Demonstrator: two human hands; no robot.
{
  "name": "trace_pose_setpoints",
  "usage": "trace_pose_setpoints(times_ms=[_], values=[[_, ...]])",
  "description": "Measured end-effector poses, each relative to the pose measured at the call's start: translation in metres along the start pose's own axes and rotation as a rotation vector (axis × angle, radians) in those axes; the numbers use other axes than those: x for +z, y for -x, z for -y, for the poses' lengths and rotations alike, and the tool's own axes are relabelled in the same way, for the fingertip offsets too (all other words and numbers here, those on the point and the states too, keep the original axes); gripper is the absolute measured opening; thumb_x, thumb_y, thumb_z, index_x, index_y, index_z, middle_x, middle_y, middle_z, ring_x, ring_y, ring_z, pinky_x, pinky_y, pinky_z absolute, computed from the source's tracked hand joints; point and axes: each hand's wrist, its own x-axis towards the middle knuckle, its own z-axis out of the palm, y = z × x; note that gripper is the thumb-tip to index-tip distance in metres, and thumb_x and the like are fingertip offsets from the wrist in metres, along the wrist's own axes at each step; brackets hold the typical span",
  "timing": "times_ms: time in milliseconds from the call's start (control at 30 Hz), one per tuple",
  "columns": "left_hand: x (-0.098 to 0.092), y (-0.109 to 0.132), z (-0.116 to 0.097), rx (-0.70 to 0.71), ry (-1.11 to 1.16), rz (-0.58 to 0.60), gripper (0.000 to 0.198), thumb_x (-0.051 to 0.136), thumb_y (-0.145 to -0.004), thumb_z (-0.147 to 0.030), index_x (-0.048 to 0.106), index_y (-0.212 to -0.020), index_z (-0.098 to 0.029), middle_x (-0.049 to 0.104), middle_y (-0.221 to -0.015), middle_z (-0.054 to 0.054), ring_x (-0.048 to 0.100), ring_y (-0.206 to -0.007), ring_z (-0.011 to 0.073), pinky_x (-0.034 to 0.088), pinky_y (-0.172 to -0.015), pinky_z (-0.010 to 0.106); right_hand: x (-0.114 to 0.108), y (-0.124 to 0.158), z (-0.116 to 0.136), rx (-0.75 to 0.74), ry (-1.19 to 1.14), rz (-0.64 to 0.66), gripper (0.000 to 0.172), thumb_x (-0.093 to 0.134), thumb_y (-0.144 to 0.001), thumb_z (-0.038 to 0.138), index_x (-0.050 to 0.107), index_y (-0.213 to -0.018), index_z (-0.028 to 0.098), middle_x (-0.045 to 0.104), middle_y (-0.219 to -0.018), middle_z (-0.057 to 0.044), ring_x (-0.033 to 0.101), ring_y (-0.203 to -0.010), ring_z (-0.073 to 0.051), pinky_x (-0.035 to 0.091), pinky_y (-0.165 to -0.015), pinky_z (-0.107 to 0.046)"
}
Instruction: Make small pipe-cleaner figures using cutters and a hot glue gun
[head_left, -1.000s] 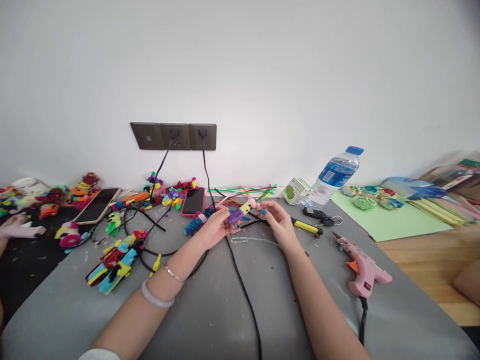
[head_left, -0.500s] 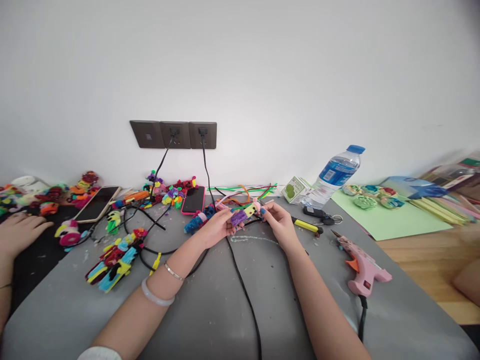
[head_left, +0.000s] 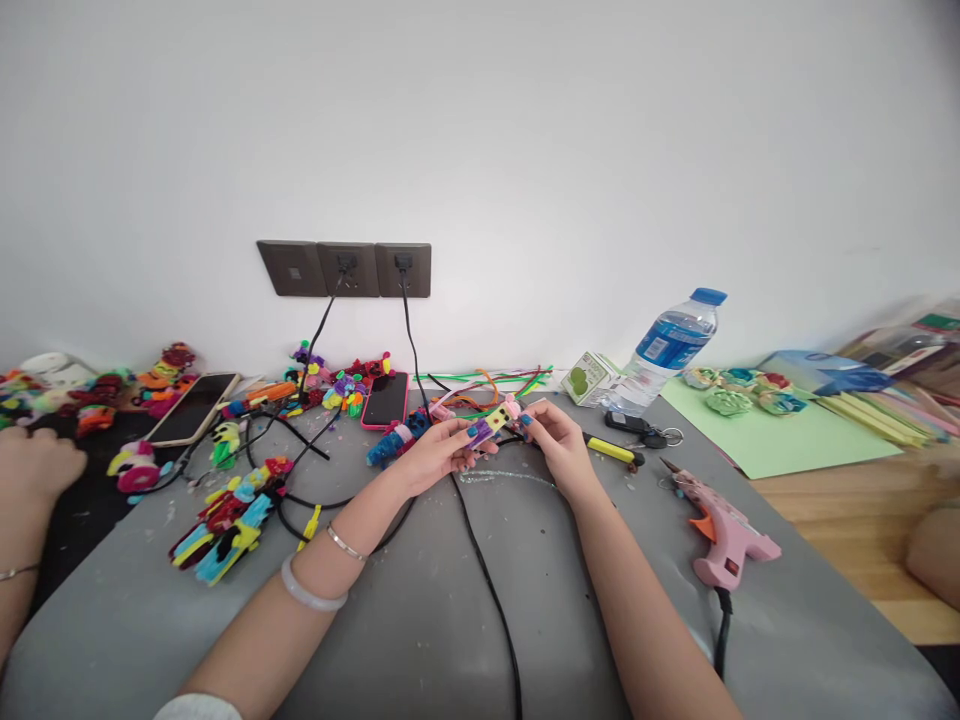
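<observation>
1. The wall (head_left: 570, 200) was smooth, matte and pale, rising behind everything.
2. The desk (head_left: 450, 640) had a grey, faintly creased surface flecked with small scraps.
3. A flat green sheet of paper (head_left: 784, 445) lay at the right, bearing ruffled, rounded rosettes (head_left: 727, 402).
4. A clear plastic bottle (head_left: 671, 345), round-sided with a blue cap, stood near the wall.
5. A hard pink glue gun (head_left: 727, 545) lay on its side, its tip narrow.
6. The left hand (head_left: 435, 455) was mostly closed, thumb and fingers holding the figure's purple end; the right hand (head_left: 559, 450) had its fingertips drawn close together at the pink end, though whether they gripped it I cannot tell.
7. The figure (head_left: 501, 415), small and long, with a yellow middle, was between both hands, above the desk.
</observation>
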Motion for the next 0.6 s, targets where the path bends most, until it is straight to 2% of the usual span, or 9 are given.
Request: trace_pose_setpoints(times_ms=[267, 600], values=[[0.0013, 0.002, -0.0024, 0.0, -0.025, 0.027, 0.036, 0.074, -0.077, -0.041, 0.061, -0.098, -0.015, 0.074, -0.094, 0.012, 0.056, -0.063, 0.0084, 0.036, -0.056, 0.021, -0.0011, 0.0009, -0.0015, -0.009, -0.021, 0.008, 0.022, 0.065, -0.085, 0.044, 0.063, -0.081, 0.022, 0.058, -0.078, -0.001, 0.049, -0.064, -0.014, 0.043, -0.058, -0.027], [0.0038, 0.003, -0.0052, -0.008, -0.062, -0.003, 0.038, 0.076, -0.074, -0.045, 0.058, -0.088, -0.015, 0.072, -0.084, 0.008, 0.052, -0.057, 0.0068, 0.033, -0.053, 0.02, -0.0007, 0.0008, 0.0008, -0.007, -0.009, 0.013, 0.025, 0.064, -0.084, 0.047, 0.062, -0.082, 0.022, 0.057, -0.077, -0.001, 0.049, -0.065, -0.015, 0.044, -0.057, -0.027]])
